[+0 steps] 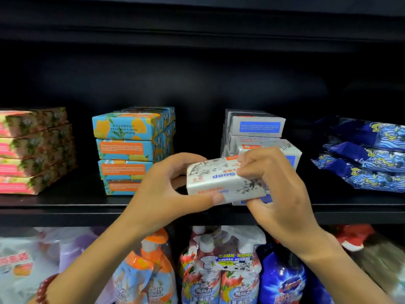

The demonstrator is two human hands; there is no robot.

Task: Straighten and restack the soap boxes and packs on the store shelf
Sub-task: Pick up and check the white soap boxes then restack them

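- We hold a white soap box [210, 178] in both hands, lifted in front of the black shelf [65, 212], with its print upside down to us.
- Our left hand [160, 189] grips the box's left end, thumb along the lower edge and fingers curled behind the top.
- Our right hand [278, 194] pinches the right end, fingers curled over the top and thumb beneath.
- Just behind the box stands the white stack [256, 125], its boxes skewed against one another.
- Left of it is a blue-and-orange stack [125, 148], four high, its lower boxes slightly offset.
- Farther left stand pink boxes [32, 150].
- Dark blue packs [368, 154] lie piled at the right.
- Bagged spray bottles [219, 266] stand on the level below.
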